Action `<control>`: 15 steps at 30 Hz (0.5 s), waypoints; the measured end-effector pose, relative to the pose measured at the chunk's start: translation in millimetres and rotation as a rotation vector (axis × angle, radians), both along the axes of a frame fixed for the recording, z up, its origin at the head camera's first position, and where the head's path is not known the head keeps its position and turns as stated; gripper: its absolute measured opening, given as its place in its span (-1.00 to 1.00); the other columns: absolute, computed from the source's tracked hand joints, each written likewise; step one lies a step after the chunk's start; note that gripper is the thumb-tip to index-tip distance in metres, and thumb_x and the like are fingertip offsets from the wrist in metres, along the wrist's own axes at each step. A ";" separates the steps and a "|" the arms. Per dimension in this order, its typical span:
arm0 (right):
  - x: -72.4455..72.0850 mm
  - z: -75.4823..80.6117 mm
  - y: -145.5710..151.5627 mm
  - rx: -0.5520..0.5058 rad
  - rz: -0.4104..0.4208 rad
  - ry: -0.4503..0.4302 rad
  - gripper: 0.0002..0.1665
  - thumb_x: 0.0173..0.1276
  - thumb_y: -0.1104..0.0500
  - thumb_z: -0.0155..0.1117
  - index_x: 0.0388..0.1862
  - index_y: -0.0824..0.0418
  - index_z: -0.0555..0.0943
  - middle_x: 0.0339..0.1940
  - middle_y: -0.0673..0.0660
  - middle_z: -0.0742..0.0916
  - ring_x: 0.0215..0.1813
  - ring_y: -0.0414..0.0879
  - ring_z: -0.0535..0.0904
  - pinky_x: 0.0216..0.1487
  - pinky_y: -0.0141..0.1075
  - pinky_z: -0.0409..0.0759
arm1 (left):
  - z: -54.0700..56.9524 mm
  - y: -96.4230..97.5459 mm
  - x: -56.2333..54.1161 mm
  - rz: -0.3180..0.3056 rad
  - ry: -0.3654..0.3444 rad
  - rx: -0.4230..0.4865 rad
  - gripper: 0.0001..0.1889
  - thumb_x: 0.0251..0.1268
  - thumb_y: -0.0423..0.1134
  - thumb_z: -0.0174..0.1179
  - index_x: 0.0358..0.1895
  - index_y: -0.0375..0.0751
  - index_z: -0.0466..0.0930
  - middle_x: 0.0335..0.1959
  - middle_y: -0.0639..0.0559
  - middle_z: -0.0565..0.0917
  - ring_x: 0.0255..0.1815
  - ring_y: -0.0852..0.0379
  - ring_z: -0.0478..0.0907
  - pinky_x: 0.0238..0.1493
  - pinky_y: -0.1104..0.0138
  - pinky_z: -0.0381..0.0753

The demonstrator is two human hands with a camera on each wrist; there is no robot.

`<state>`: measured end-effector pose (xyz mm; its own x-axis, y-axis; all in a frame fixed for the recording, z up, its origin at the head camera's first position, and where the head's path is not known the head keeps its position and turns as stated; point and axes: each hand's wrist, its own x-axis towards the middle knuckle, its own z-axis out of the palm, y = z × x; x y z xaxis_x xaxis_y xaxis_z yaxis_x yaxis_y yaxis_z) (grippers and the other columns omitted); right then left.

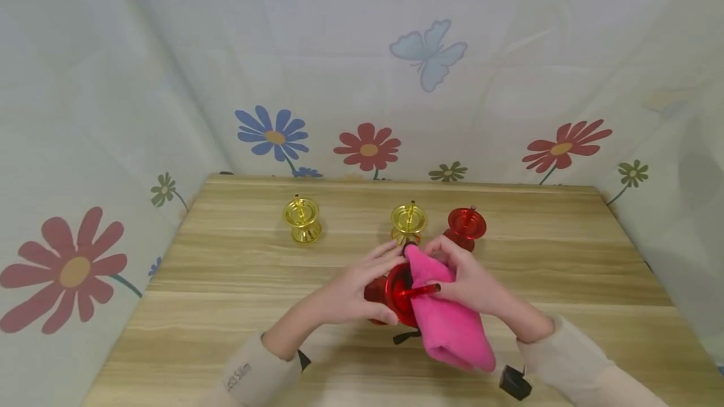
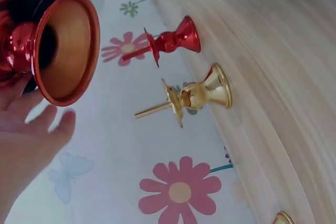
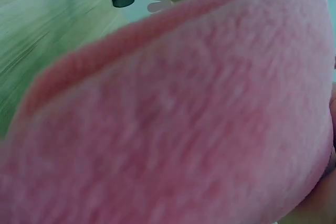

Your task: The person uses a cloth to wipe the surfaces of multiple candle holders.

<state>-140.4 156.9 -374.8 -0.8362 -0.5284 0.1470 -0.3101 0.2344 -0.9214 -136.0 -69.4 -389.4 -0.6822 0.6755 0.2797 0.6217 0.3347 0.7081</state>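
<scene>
My left hand (image 1: 352, 287) grips a shiny red metal candle holder (image 1: 398, 299), tilted on its side above the table. Its dish and central rod face right, and its wide hollow foot shows in the left wrist view. A folded pink cloth (image 1: 455, 335) is held in my right hand (image 1: 474, 280) and lies against the dish, with the rod in front of it. Fluffy pink cloth (image 3: 184, 119) fills most of the right wrist view and hides most of that hand. A dark strap-like piece, partly hidden, shows by the held candle holder.
Upright at the back of the wood-grain table (image 1: 226, 294) stand a gold candle holder (image 1: 304, 225) on the left, another gold holder (image 1: 408, 218) near the middle, and a red one (image 1: 467, 225) beyond my right hand. A flower-printed curtain (image 1: 486, 93) hangs behind.
</scene>
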 end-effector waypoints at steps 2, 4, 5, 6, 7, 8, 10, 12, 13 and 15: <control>-0.3 -0.2 0.4 -0.014 -0.002 0.027 -0.61 0.05 0.44 0.21 -0.16 0.35 0.29 -0.32 0.34 0.60 -0.41 -0.27 0.54 -0.49 -0.30 0.58 | 0.7 -1.4 0.7 0.034 -0.058 0.021 -0.14 -0.14 0.30 0.09 0.31 0.02 0.16 0.37 0.10 0.13 0.40 0.08 -0.04 0.21 -0.05 0.21; -1.0 -0.7 0.0 -0.041 -0.055 0.032 -0.61 0.05 0.46 0.20 -0.17 0.38 0.28 -0.31 0.34 0.58 -0.39 -0.29 0.54 -0.48 -0.32 0.58 | -2.0 -0.1 1.6 0.103 -0.023 0.072 -0.20 -0.11 0.24 0.12 0.29 0.02 0.21 0.33 0.11 0.21 0.37 0.09 0.05 0.21 -0.02 0.23; -1.4 -1.1 -0.3 -0.059 -0.089 0.027 -0.62 0.05 0.47 0.19 -0.17 0.40 0.28 -0.30 0.34 0.58 -0.39 -0.30 0.53 -0.48 -0.33 0.58 | -4.2 1.2 2.4 0.138 0.035 0.094 -0.24 -0.06 0.22 0.10 0.28 0.00 0.23 0.30 0.08 0.28 0.34 0.09 0.11 0.20 0.00 0.27; -1.8 -1.5 -0.5 -0.072 -0.125 0.019 -0.62 0.05 0.47 0.19 -0.17 0.41 0.27 -0.29 0.34 0.57 -0.38 -0.31 0.53 -0.47 -0.35 0.57 | -6.7 3.0 3.5 0.169 0.098 0.112 -0.27 0.00 0.20 0.06 0.27 -0.05 0.25 0.26 0.05 0.33 0.31 0.08 0.17 0.18 0.04 0.31; -2.1 -2.3 -0.7 -0.081 -0.157 0.008 -0.62 0.06 0.47 0.19 -0.17 0.41 0.27 -0.28 0.34 0.57 -0.37 -0.31 0.53 -0.47 -0.35 0.57 | -9.4 4.9 4.5 0.192 0.170 0.122 -0.31 0.07 0.19 -0.01 0.26 -0.11 0.26 0.23 0.02 0.38 0.29 0.07 0.22 0.16 0.07 0.34; -2.2 -2.8 -1.0 -0.085 -0.185 -0.011 -0.62 0.06 0.46 0.19 -0.16 0.41 0.27 -0.27 0.33 0.57 -0.37 -0.31 0.53 -0.46 -0.36 0.57 | -12.2 7.0 5.3 0.206 0.238 0.121 -0.33 0.14 0.18 -0.08 0.25 -0.17 0.27 0.21 -0.01 0.40 0.27 0.06 0.24 0.16 0.09 0.36; -2.1 -4.0 -2.1 -0.092 -0.224 -0.057 -0.62 0.09 0.43 0.19 -0.15 0.39 0.27 -0.26 0.32 0.58 -0.39 -0.30 0.54 -0.46 -0.36 0.57 | -16.0 11.0 7.9 0.222 0.341 0.095 -0.32 0.23 0.18 -0.18 0.28 -0.25 0.19 0.21 -0.07 0.39 0.27 0.04 0.25 0.14 0.12 0.38; -1.2 -5.2 -3.3 -0.098 -0.248 -0.093 -0.62 0.10 0.42 0.19 -0.14 0.38 0.27 -0.28 0.32 0.59 -0.42 -0.27 0.54 -0.47 -0.35 0.57 | -17.6 15.0 10.3 0.238 0.380 0.049 -0.26 0.22 0.18 -0.12 0.33 -0.26 0.05 0.26 -0.06 0.33 0.30 0.06 0.20 0.16 0.13 0.36; -0.6 -5.7 -4.3 -0.100 -0.257 -0.103 -0.62 0.10 0.41 0.18 -0.14 0.38 0.27 -0.29 0.32 0.59 -0.44 -0.27 0.54 -0.48 -0.34 0.57 | -17.5 16.8 11.5 0.250 0.382 0.028 -0.22 0.18 0.16 -0.03 0.35 -0.24 -0.01 0.29 -0.06 0.28 0.32 0.06 0.17 0.18 0.13 0.34; 0.9 -6.4 -6.2 -0.105 -0.265 -0.114 -0.61 0.10 0.41 0.18 -0.14 0.38 0.26 -0.30 0.32 0.59 -0.45 -0.26 0.54 -0.48 -0.34 0.56 | -17.0 20.0 14.0 0.287 0.388 -0.003 -0.10 0.04 0.12 0.16 0.36 -0.24 -0.07 0.32 -0.06 0.21 0.33 0.05 0.14 0.19 0.13 0.33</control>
